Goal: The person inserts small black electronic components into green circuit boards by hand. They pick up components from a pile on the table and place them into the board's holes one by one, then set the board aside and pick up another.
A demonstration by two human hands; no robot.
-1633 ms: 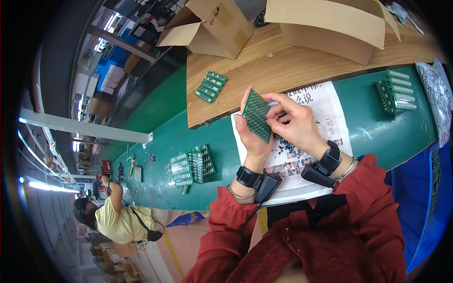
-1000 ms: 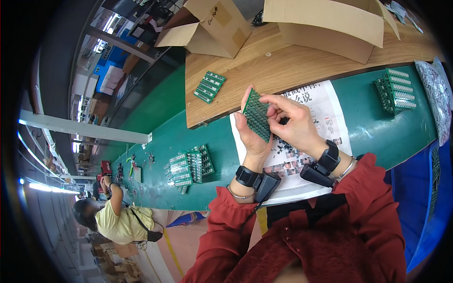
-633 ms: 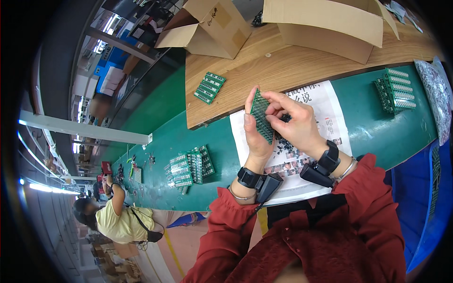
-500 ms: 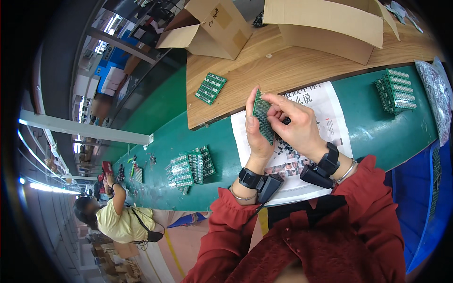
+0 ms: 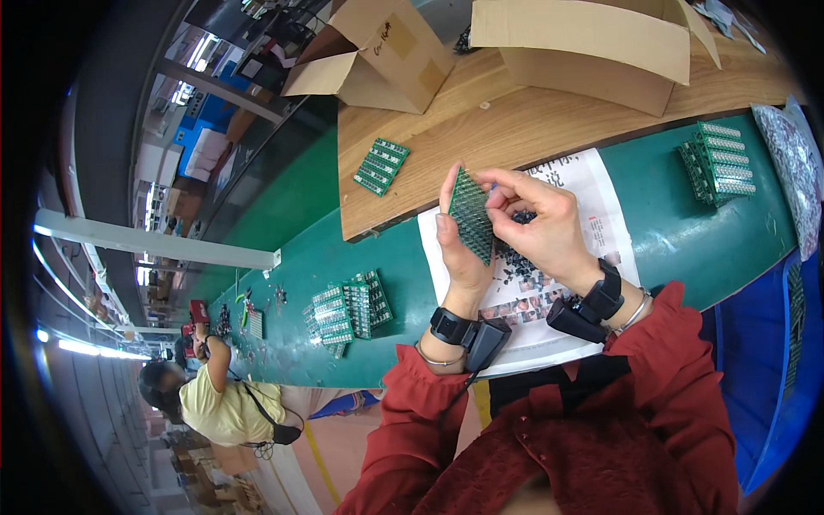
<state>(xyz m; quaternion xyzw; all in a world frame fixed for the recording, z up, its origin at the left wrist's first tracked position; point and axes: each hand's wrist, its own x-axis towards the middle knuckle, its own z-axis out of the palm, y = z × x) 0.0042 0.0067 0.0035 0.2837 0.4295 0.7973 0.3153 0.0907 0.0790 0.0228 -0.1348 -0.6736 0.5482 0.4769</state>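
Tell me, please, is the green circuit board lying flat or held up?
Held up: the circuit board stands on edge in the left hand, above the newspaper.

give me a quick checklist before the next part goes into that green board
1. Left hand grips the green circuit board by its edge: ok.
2. Right hand fingertips sit at the board's face: ok.
3. Part held in the right fingertips: cannot tell, too small.
4. Loose dark parts lie on the newspaper under the hands: ok.
5. Board stacks and lie apart from the hands: ok.
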